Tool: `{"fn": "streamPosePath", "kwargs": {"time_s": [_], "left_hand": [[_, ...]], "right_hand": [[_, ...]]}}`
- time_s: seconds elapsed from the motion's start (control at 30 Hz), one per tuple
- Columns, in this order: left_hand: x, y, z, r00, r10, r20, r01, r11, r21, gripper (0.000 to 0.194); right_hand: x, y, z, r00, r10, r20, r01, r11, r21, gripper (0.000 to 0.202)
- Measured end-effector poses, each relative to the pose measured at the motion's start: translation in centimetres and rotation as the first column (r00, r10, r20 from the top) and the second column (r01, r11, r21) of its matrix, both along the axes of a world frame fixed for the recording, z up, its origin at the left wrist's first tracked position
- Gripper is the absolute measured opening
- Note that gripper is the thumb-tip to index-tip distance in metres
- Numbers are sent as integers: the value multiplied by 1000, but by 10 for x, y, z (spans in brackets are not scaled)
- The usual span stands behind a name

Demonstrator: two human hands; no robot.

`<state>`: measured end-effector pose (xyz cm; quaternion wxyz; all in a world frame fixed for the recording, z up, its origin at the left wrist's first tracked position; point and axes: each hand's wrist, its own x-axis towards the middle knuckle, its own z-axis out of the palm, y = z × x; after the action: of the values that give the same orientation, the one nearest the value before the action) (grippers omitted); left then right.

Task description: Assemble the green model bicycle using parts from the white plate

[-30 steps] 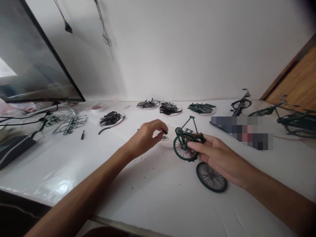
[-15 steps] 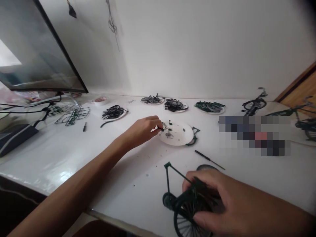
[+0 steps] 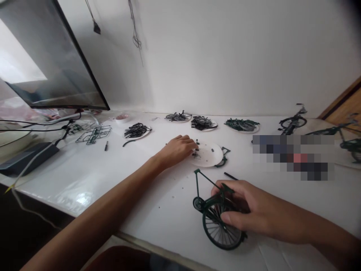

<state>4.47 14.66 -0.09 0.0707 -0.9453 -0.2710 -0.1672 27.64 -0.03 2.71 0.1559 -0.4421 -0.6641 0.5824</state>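
My right hand (image 3: 239, 210) grips a partly built green model bicycle (image 3: 210, 205) by its rear wheel, thumb against the spokes and fingers behind. Its bare frame points up and to the left, with one spoked wheel visible. At the left side of a white plate (image 3: 213, 158), my left hand (image 3: 180, 148) is closed, its fingertips bent down and mostly hidden. Small dark parts (image 3: 196, 153) lie on the plate close to those fingertips. Against the plate's right rim rests a green curved part (image 3: 225, 157). A thin dark screwdriver (image 3: 230, 175) lies behind my right hand, partly covered.
Along the wall stand plates of bicycle parts, among them black ones (image 3: 137, 130) and green ones (image 3: 241, 124). Green sprues (image 3: 94, 134) and a monitor (image 3: 56, 56) are at left. Assembled model bicycles (image 3: 293, 120) stand at right. The table's front edge (image 3: 146, 244) runs below.
My left hand has moved right, further over the plate's edge. My right hand has raised the model bicycle slightly, so more of its wheel shows. The whole view has shifted a little.
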Motion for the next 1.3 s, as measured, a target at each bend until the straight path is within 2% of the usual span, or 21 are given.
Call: {"fn": "streamPosePath", "kwargs": {"time_s": [0.1,0.27,0.47,0.6,0.73,0.8,0.87,0.93,1.0,1.07,1.13,1.2,1.23,1.3], "left_hand": [[10,1,0,997,-53,-63,56,998,38,18],[12,3,1,991,-73,-115,82,994,75,17],[14,3,0,991,-98,-90,102,994,42,20],[14,5,-3,996,-75,44,77,997,-26,20],[6,3,0,964,-9,266,54,985,-163,19],[2,-1,2,927,35,374,68,964,-259,15],[-1,-5,4,887,76,455,95,935,-341,17],[-2,-11,6,811,144,567,191,851,-489,18],[1,-17,7,696,257,671,370,672,-641,17],[5,-23,8,600,373,708,542,461,-703,16],[10,-29,9,568,425,705,626,333,-705,16],[14,-35,9,566,435,701,665,261,-699,15],[15,-36,9,573,425,701,671,248,-698,15],[17,-39,9,590,387,709,666,263,-698,14]], "right_hand": [[0,3,-3,998,4,-56,-5,1000,-21,27],[-1,9,-7,992,-65,-104,66,998,10,23],[-3,10,-8,976,-155,-156,149,988,-48,28],[-3,11,-11,965,-210,-160,204,978,-51,31],[-1,16,-14,938,-284,-199,283,959,-33,31],[0,20,-16,905,-345,-246,349,937,-29,30],[1,25,-18,844,-455,-284,462,886,-45,30],[2,28,-19,767,-569,-297,580,812,-59,32],[4,31,-20,715,-628,-308,648,760,-45,31],[5,32,-21,703,-625,-339,661,750,-13,31],[7,32,-21,699,-613,-367,664,748,16,32],[7,33,-21,695,-608,-383,666,745,27,34],[7,33,-21,690,-610,-389,670,742,25,34],[6,33,-21,685,-614,-393,672,740,15,34]]}}
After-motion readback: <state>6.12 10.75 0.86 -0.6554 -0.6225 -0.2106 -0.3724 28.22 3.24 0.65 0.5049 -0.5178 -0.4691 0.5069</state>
